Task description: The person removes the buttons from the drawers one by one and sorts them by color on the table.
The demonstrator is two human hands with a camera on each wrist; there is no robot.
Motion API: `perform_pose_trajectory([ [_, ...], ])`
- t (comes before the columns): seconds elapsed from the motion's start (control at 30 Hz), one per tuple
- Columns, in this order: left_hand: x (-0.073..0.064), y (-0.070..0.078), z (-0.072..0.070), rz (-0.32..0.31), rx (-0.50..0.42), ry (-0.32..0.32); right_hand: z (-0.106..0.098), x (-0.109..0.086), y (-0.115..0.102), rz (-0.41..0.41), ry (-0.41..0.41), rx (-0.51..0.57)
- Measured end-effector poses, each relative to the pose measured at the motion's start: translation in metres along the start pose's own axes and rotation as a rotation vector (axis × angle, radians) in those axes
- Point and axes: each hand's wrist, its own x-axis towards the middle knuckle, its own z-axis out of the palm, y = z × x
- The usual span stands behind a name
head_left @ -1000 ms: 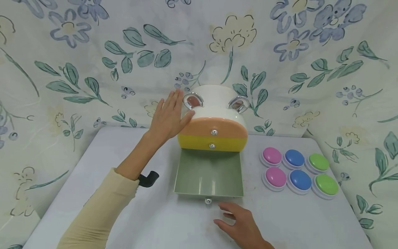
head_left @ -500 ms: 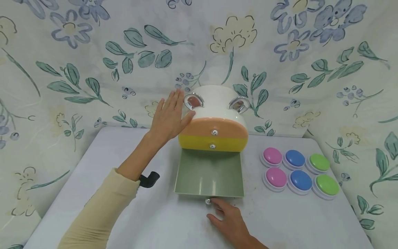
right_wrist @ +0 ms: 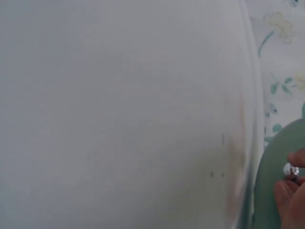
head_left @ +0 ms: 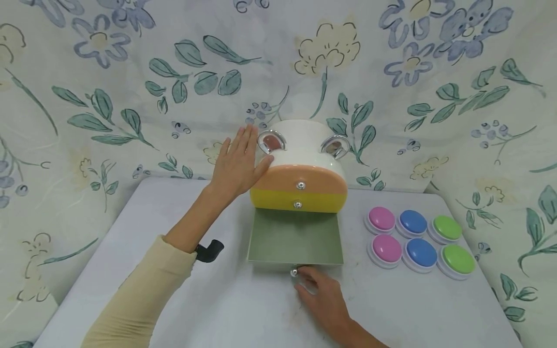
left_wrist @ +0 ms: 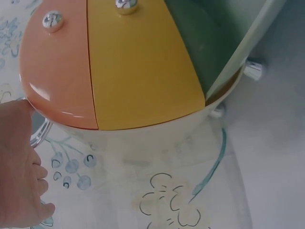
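Note:
A small rounded cabinet point(head_left: 304, 142), white with two silver-rimmed handles point(head_left: 271, 141) on top, has an orange drawer point(head_left: 278, 178) and a yellow drawer point(head_left: 274, 199), both closed. Below them the green drawer point(head_left: 296, 239) is pulled out, with nothing in it. My left hand point(head_left: 235, 166) rests with straight fingers along the cabinet's upper left side, thumb near the orange front. At the green drawer's front, my right hand point(head_left: 324, 297) holds the silver knob point(head_left: 294, 272) with curled fingers; the right wrist view shows the knob point(right_wrist: 289, 170) between fingers and thumb.
Right of the cabinet stand two rows of round push buttons: pink point(head_left: 387, 248), blue point(head_left: 420, 252) and green point(head_left: 458, 257), on white bases. A black strap end point(head_left: 210, 251) sticks out by my left wrist. Floral cloth point(head_left: 187, 96) hangs behind the white table point(head_left: 217, 309).
My right hand has moved left to the silver knob, and the green drawer has slid somewhat inward. The left hand has stayed in place.

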Motion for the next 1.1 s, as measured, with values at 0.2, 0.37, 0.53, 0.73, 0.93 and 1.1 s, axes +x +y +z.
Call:
perform_pose_trajectory([
  [0.2,0.0,0.0,0.0,-0.006,0.011,-0.013,0.0,0.018,0.001,-0.021,0.025,-0.011],
  [0.37,0.0,0.0,0.0,-0.002,-0.006,-0.008,-0.004,0.036,0.0,0.007,0.041,0.026],
  [0.53,0.0,-0.001,0.0,-0.004,-0.021,-0.009,-0.003,0.056,0.002,-0.01,0.058,0.023],
  [0.73,-0.001,-0.002,-0.001,-0.006,-0.02,-0.021,0.001,0.077,0.007,-0.039,0.089,-0.027],
  [0.93,0.0,-0.002,-0.001,-0.006,-0.019,-0.028,0.002,0.097,0.011,-0.019,0.09,-0.069],
  [1.1,0.0,-0.002,0.001,0.001,-0.028,-0.015,0.002,0.109,0.012,-0.029,0.101,-0.118],
])
